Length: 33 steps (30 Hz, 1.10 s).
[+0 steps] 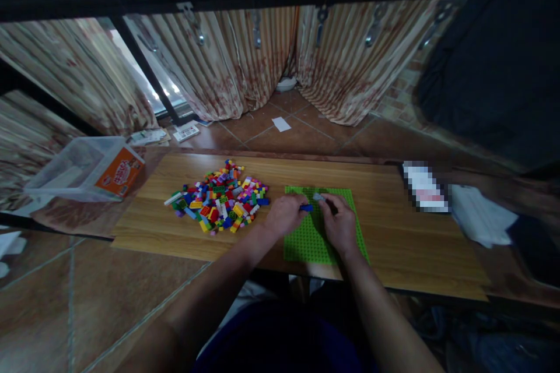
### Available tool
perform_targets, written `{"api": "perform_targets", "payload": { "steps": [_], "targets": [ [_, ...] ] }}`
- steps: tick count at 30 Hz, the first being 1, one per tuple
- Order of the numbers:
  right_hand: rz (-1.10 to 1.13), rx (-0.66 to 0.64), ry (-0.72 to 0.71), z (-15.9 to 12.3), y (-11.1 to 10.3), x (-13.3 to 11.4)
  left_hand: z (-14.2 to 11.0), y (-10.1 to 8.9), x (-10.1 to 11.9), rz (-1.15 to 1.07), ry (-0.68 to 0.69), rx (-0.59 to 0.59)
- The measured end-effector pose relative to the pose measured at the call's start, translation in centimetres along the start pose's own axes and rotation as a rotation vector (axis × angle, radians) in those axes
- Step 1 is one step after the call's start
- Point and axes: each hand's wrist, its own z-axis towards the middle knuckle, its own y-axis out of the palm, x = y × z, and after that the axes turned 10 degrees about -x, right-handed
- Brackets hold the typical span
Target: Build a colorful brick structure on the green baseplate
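The left hand has its grip closed on a small blue building brick, pinched at the fingertips, and the right hand seems to have its grip closed on a light grey brick, though its fingers hide part of it. Both bricks are above the upper part of the green studded baseplate, close together but apparently apart; whether either touches the studs cannot be told from this angle.

The likeliest trouble, I'd judge, is a slip: pieces this small leave little to hold, so a slightly skewed pinch could send one skidding over the studs. Pressing them together off-line could leave a crooked, half-seated joint, since the fingers cover much of where they would meet. The baseplate shows no visible clamp, so an uneven push might slide or tip it on the wooden surface, especially as its near side lies by the surface's front edge; a dropped brick there could fall to the floor. The left hand is also just beside the loose heap of coloured bricks, where a careless sweep of the wrist or forearm could scatter the outer pieces
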Motion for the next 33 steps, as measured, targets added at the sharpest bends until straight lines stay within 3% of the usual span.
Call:
{"api": "perform_targets", "payload": {
  "steps": [5, 18, 25, 33],
  "targets": [
    [-0.005, 0.013, 0.001, 0.0, 0.1, 0.2, 0.6, 0.0, -0.4, 0.043, 0.015, -0.019],
    [0.02, 0.087, 0.035, 0.0, 0.2, 0.9, -0.4, 0.6, -0.6, -0.072, -0.081, 0.103],
    [0.018, 0.1, 0.045, 0.1, 0.2, 1.0, 0.5, 0.6, -0.8, 0.034, -0.011, 0.068],
    [0.02, 0.1, 0.038, 0.1, 0.2, 0.9, 0.5, 0.7, -0.7, 0.101, -0.046, 0.088]
  ]
}}
